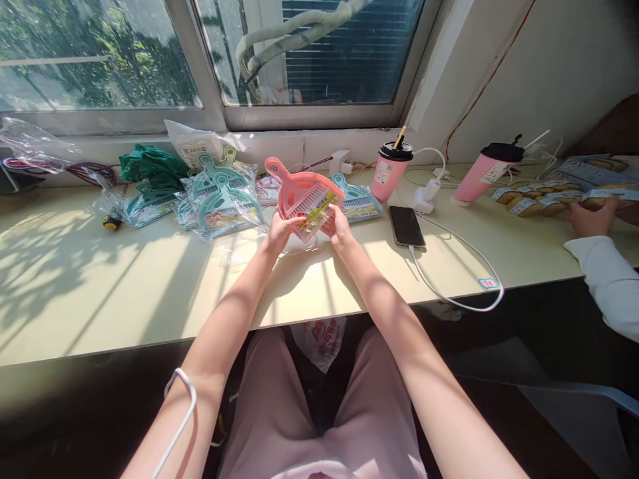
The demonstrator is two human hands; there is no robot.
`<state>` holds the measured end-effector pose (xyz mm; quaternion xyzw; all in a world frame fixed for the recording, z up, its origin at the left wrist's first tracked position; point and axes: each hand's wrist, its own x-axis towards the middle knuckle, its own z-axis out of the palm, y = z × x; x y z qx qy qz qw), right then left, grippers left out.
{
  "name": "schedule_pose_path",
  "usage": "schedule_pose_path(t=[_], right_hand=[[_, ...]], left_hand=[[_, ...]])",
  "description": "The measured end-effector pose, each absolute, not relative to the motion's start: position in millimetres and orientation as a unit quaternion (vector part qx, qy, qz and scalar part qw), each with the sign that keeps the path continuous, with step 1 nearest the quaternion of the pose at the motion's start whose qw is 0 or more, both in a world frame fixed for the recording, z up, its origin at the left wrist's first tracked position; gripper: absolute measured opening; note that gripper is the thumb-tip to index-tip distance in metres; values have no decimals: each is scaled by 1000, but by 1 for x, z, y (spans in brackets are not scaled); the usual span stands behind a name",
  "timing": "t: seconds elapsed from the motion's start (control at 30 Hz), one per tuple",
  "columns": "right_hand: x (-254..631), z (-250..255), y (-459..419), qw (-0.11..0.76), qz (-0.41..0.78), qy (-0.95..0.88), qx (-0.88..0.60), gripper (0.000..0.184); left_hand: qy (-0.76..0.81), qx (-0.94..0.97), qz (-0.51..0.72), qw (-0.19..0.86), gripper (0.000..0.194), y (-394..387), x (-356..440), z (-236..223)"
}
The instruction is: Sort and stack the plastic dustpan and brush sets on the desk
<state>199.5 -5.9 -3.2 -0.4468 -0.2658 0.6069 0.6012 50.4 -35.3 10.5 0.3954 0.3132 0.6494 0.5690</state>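
One pink dustpan [294, 188] (label [321, 207] attached) is above the table [319, 286], left hand [280, 231] and right hand [340, 228] gripping opposite edges. Judged light, stiff, slightly slippery; handle [275, 169] or side edges offer soundest hold.

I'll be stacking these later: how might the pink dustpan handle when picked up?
Likely stiff: the pink dustpan shows no sag between the left hand and right hand. Probably light, given its thin, plastic-looking walls. Its smooth-looking surface may slip.
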Motion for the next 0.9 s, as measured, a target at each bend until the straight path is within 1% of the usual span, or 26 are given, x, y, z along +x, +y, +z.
schedule_pose_path(t=[0.1,0.27,0.37,0.53,0.67,0.83,0.9], right_hand=[[199,-3,-6,604,608,-265,-442,21],[199,-2,-8,602,626,-234,-436,15],[198,-1,-8,603,632,-225,-433,15],[197,-1,-8,592,641,-271,-408,13],[195,-1,-9,588,637,-289,-407,19],[193,-1,-11,602,624,-271,-418,20],[192,-1,-11,607,624,-274,-409,20]], left_hand=[[311,412,650,557,55,-34,50,9],[325,455,631,538,53,-31,47,5],[328,468,633,521,52,-29,46,3],[331,454,645,517,56,-29,45,5],[337,449,644,519,61,-32,45,8],[338,458,632,526,55,-35,46,8],[340,458,634,522,57,-34,45,8]])
